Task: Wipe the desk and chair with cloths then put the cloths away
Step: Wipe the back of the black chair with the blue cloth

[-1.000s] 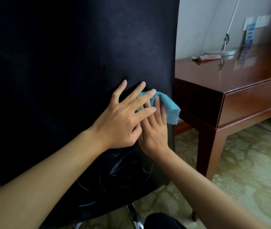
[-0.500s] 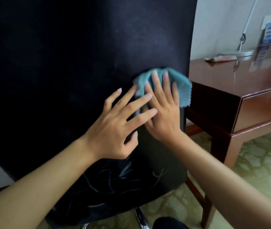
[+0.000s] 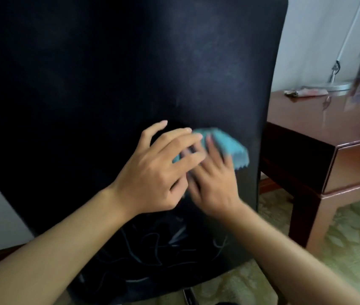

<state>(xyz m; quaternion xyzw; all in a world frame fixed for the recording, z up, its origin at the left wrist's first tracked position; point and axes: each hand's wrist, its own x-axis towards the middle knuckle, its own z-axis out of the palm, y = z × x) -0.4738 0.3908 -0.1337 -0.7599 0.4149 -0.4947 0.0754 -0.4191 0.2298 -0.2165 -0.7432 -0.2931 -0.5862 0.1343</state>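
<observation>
Two hands, left point(image 3: 152, 175) and right point(image 3: 213, 183), one blue cloth point(image 3: 229, 146), one black chair point(image 3: 130, 84), one wooden desk point(image 3: 319, 133), one lamp point(image 3: 337, 84)

- Your right hand point(image 3: 213, 183) pressed a blue cloth point(image 3: 229, 146) flat against the black chair back point(image 3: 108, 84), fingers straight though blurred.
- Your left hand point(image 3: 155, 170) lay beside it, fingers spread and overlapping the right hand's fingers, touching the cloth's left edge.
- The wooden desk point(image 3: 319, 128) stood just right of the chair, carrying a pinkish cloth point(image 3: 302, 92) beside a lamp base point(image 3: 337, 85).
- Patterned green carpet point(image 3: 350, 234) covered the floor.
</observation>
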